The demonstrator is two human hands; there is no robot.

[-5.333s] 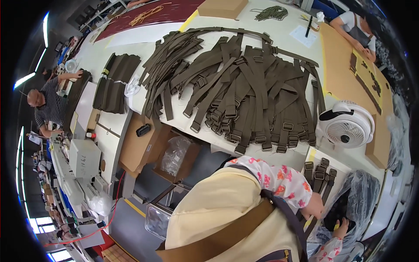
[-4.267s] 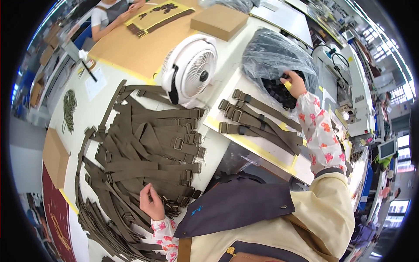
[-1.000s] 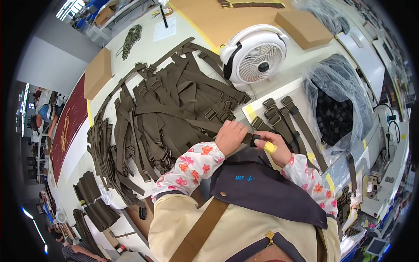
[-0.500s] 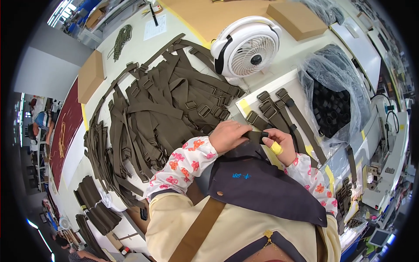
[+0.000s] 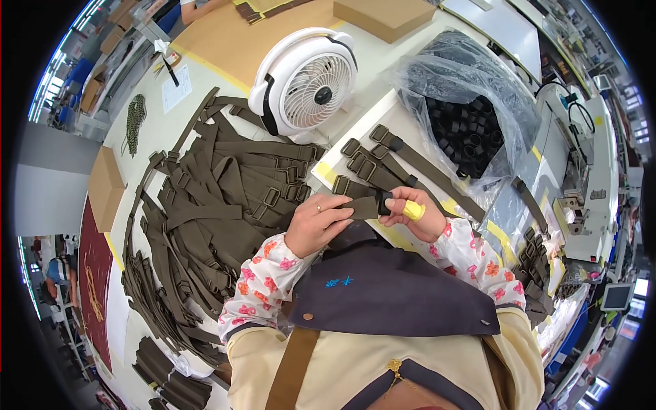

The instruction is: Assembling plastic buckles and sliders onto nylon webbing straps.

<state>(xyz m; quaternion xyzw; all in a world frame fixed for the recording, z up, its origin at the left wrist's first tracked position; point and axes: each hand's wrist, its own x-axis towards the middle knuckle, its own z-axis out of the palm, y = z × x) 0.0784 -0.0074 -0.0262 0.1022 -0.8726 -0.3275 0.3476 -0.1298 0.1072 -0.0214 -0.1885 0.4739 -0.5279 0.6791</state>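
An olive webbing strap (image 5: 362, 208) stretches between my hands in front of my chest. My left hand (image 5: 317, 224) is closed on one end of it. In my right hand (image 5: 418, 220), a yellow wrap covering one digit, a small black loop (image 5: 384, 201) is pinched around the strap's other end. Just beyond, several olive straps with metal buckles (image 5: 362, 166) lie side by side on a white board (image 5: 329, 158), some with black loops on them. A big heap of olive straps (image 5: 212, 198) spreads to the left of my left hand.
A white fan (image 5: 311, 85) stands behind the heap. At the right, a clear plastic bag (image 5: 410, 75) holds black loops (image 5: 471, 133). A sewing machine (image 5: 581, 184) stands at the far right. Cardboard boxes (image 5: 106, 191) and a bundle of straps (image 5: 167, 376) are on the left.
The view has shifted, so the table things appear farther left. The strap now shows stretched out between my hands, with the black loop at its end rather than apart in my right fingers.
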